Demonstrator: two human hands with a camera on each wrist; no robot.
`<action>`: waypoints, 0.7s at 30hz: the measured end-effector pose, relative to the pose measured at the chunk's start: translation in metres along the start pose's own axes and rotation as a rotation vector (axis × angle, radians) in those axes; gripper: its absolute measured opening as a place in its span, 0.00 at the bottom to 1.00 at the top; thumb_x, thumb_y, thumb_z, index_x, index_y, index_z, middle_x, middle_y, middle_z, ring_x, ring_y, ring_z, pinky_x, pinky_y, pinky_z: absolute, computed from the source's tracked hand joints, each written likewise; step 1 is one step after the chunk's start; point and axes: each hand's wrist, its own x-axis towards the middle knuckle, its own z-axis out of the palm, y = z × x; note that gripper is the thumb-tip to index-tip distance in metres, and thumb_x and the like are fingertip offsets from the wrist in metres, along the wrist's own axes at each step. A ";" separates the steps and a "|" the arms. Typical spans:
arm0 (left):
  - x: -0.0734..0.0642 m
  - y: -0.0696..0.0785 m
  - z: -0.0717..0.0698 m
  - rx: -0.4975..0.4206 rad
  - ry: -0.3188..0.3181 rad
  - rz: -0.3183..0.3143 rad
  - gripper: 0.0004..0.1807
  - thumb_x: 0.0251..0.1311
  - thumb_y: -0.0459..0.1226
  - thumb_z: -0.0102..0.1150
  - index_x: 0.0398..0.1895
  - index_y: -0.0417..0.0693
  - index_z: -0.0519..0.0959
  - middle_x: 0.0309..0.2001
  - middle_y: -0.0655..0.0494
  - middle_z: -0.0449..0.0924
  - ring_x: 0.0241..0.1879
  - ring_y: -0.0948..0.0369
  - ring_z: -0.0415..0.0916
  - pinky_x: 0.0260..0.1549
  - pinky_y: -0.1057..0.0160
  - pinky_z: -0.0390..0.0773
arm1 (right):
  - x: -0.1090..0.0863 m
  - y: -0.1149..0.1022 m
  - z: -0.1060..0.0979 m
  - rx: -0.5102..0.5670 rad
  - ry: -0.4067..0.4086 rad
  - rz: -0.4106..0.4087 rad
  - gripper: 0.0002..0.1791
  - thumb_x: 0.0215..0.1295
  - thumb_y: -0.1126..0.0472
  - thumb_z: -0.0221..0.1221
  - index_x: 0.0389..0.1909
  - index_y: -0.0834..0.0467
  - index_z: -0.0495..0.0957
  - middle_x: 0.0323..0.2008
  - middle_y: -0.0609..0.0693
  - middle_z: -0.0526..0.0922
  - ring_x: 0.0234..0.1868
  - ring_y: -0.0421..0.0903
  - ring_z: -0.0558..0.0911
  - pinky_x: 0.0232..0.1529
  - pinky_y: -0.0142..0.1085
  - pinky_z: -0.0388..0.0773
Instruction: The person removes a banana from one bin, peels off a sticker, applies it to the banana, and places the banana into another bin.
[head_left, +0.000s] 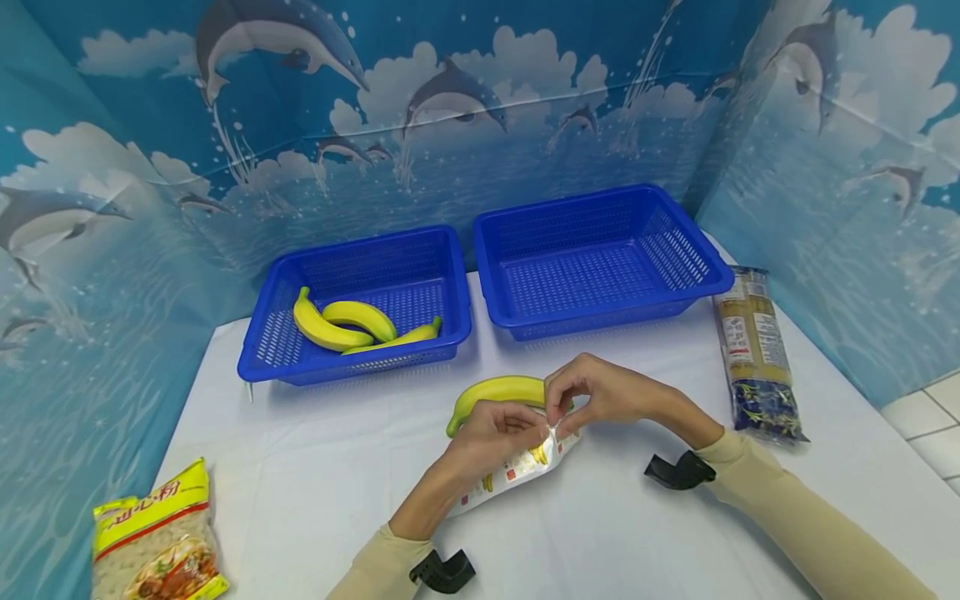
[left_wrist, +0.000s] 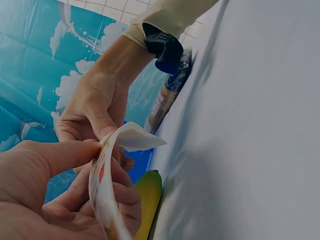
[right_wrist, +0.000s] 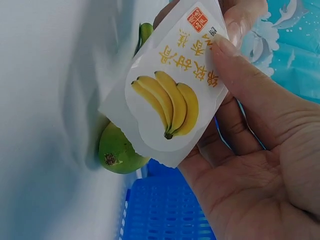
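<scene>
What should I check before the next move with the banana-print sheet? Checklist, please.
1. Left hand holding banana-print sheet: ok, pinched.
2. Right hand holding it: ok, pinched close to the left hand.
3. Loose banana near: ok, on the table just beyond the hands.
4. Loose banana in the left basket: not ok, outside it.
5. Left basket upright, three bananas in it: ok.
6. Sheet separated from any backing: cannot tell.
</scene>
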 end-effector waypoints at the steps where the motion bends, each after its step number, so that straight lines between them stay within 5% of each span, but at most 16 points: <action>1: 0.000 0.000 0.000 -0.015 0.001 -0.007 0.06 0.68 0.37 0.73 0.43 0.44 0.92 0.37 0.58 0.90 0.35 0.65 0.82 0.35 0.71 0.79 | 0.000 0.000 0.000 -0.003 0.000 -0.003 0.07 0.60 0.68 0.77 0.36 0.58 0.88 0.35 0.50 0.87 0.40 0.41 0.83 0.47 0.40 0.89; 21: 0.003 -0.003 -0.002 -0.184 -0.093 -0.033 0.13 0.69 0.34 0.70 0.48 0.31 0.88 0.35 0.59 0.88 0.34 0.66 0.80 0.34 0.71 0.76 | 0.001 -0.001 0.003 0.003 0.000 -0.051 0.09 0.61 0.66 0.77 0.38 0.59 0.86 0.34 0.51 0.87 0.41 0.42 0.84 0.50 0.41 0.88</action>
